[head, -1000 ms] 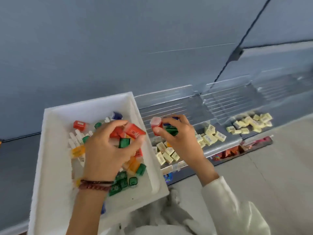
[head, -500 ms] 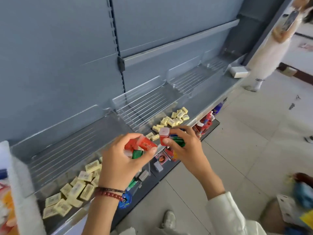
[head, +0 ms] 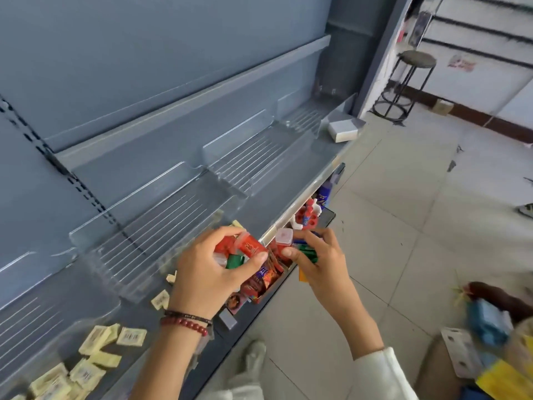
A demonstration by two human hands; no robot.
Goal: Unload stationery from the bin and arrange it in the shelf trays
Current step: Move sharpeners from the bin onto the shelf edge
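My left hand (head: 209,272) grips a bunch of small red and green plastic sharpeners (head: 250,248) over the front edge of the grey shelf. My right hand (head: 320,261) holds several more, a red one with a clear lid (head: 284,236) between thumb and forefinger and green ones (head: 307,251) in the palm. Both hands hover close together above the clear shelf trays (head: 173,226). The tray just left of my hands is bare. Yellow erasers (head: 98,350) lie in the trays at lower left. The bin is out of view.
Further clear trays (head: 259,151) run along the shelf to the right, with a white box (head: 343,131) at its end. A lower shelf holds red packets (head: 259,281) and glue bottles (head: 308,215). A stool (head: 409,82) stands on the tiled floor. Packaged goods (head: 490,336) lie at lower right.
Both hands have carried their sharpeners away from the white bin and rightward along the shelf. The view has swung right; the bin has left the frame.
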